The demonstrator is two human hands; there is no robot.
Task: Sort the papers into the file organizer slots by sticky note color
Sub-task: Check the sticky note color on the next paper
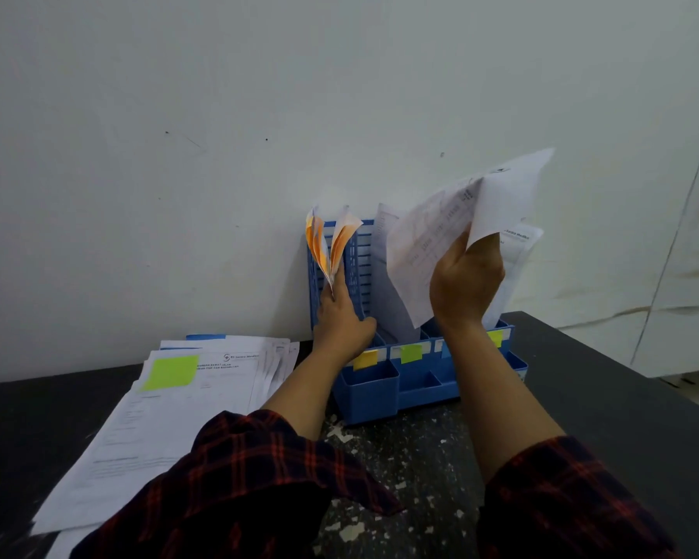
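A blue file organizer [384, 391] stands against the wall, with small orange [365, 359] and green [411, 353] sticky labels on its front rail. My left hand [342, 320] reaches into the leftmost slot, its fingers parting papers with orange sticky notes [327, 244]. My right hand [467, 276] grips a white printed sheet [461, 219], held tilted above the right-hand slots. More white papers [390, 300] stand in the middle and right slots. A fanned stack of papers [170, 421] lies on the table at the left, the top one carrying a green sticky note [169, 372].
The dark, paint-flecked table [606, 397] ends in an edge at the right. The pale wall [218, 155] rises right behind the organizer. My plaid sleeves [259, 486] fill the lower foreground.
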